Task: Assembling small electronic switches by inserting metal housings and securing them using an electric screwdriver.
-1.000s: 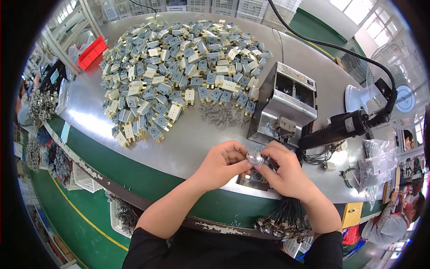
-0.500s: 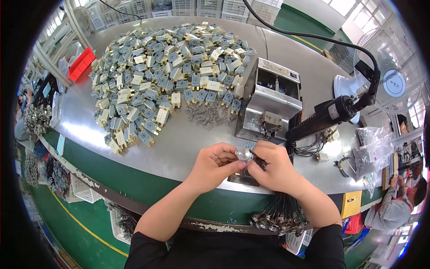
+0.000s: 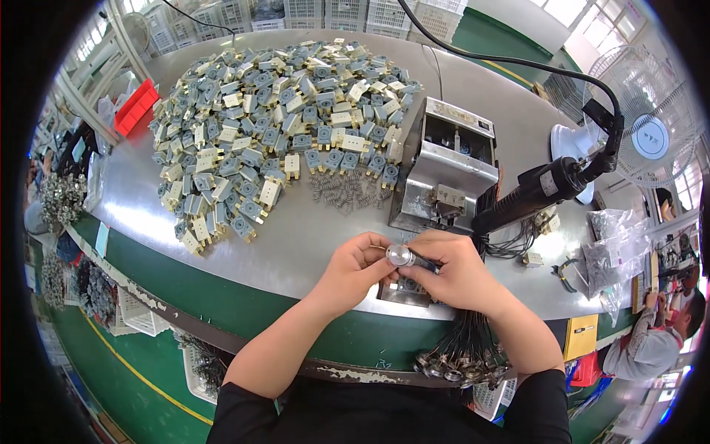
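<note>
Over the front edge of the metal workbench, both my hands are closed on a small round silver metal part [image 3: 400, 255] with a shiny domed top. My left hand [image 3: 353, 272] pinches it from the left with thumb and fingers. From the other side my right hand [image 3: 457, 272] grips it and a dark piece behind it, partly hidden by the fingers. Just under the hands lies a small metal fixture block [image 3: 403, 292]. A bundle of black wires [image 3: 470, 337] hangs over the bench edge to the right, ending in similar round metal parts [image 3: 458, 368].
A large heap of grey-and-cream plug-like blocks [image 3: 274, 126] covers the back left. Loose springs [image 3: 342, 190] lie before it. A metal machine [image 3: 451, 159], a black cylindrical tool on an arm [image 3: 532, 194], cutters [image 3: 564, 274] and a plastic bag [image 3: 615, 259] occupy the right side. Another person [image 3: 651, 344] sits far right.
The round part has tilted and shifted slightly left, so its dome faces up more. My fingers have changed their hold, and more of the fixture block shows underneath.
</note>
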A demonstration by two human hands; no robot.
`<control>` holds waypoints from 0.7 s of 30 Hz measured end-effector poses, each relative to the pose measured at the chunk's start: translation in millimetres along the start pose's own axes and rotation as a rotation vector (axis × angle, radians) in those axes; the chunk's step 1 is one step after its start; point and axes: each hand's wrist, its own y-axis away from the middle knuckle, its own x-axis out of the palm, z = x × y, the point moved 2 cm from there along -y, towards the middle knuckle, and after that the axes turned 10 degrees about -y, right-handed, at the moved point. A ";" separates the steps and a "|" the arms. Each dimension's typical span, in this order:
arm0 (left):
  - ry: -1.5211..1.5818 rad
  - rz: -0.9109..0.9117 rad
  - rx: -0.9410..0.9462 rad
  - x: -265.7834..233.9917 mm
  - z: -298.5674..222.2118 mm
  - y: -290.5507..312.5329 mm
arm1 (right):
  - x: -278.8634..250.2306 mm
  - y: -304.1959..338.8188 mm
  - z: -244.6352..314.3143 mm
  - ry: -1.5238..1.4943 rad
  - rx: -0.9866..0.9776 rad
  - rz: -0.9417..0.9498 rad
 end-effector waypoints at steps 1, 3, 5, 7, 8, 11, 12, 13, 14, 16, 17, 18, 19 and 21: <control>0.037 0.026 -0.045 -1.0 1.2 -0.5 | -0.6 -0.2 0.1 0.012 0.059 0.061; 0.040 0.014 -0.047 -2.5 4.7 -0.4 | -0.7 -0.5 1.5 0.035 0.083 0.054; 0.044 0.004 -0.052 -1.8 4.0 -0.4 | 0.6 -0.2 0.8 0.059 0.109 0.045; -0.053 -0.096 0.065 0.4 -3.0 -0.7 | 3.7 0.6 -1.5 0.137 0.152 -0.012; -0.055 -0.095 0.065 2.5 -2.5 0.0 | 5.6 2.0 -2.8 0.137 0.150 -0.015; -0.125 -0.187 0.215 4.7 -1.9 4.0 | 10.3 3.5 -8.8 0.269 0.131 -0.025; -0.189 -0.205 0.253 3.9 -0.9 4.0 | 11.5 2.7 -9.8 0.266 0.124 -0.028; -0.253 -0.222 0.292 3.5 -0.4 4.0 | 12.2 1.9 -10.4 0.263 0.116 -0.032; -0.254 -0.222 0.292 3.8 0.2 3.1 | 12.6 0.7 -11.3 0.262 0.115 -0.033; -0.164 -0.208 0.274 5.3 1.0 1.1 | 12.6 -1.4 -12.3 0.233 0.121 -0.026; -0.166 -0.206 0.275 5.2 -0.2 0.7 | 12.0 -1.8 -12.3 0.234 0.120 -0.030; -0.154 -0.205 0.206 4.4 -0.9 0.8 | 11.2 -1.8 -12.0 0.249 0.123 -0.032; -0.143 -0.204 0.137 3.3 -0.9 0.7 | 10.5 -1.8 -11.6 0.265 0.126 -0.035; -0.119 -0.209 0.092 -1.5 0.3 -1.2 | 10.6 -2.2 -10.1 0.158 0.076 -0.096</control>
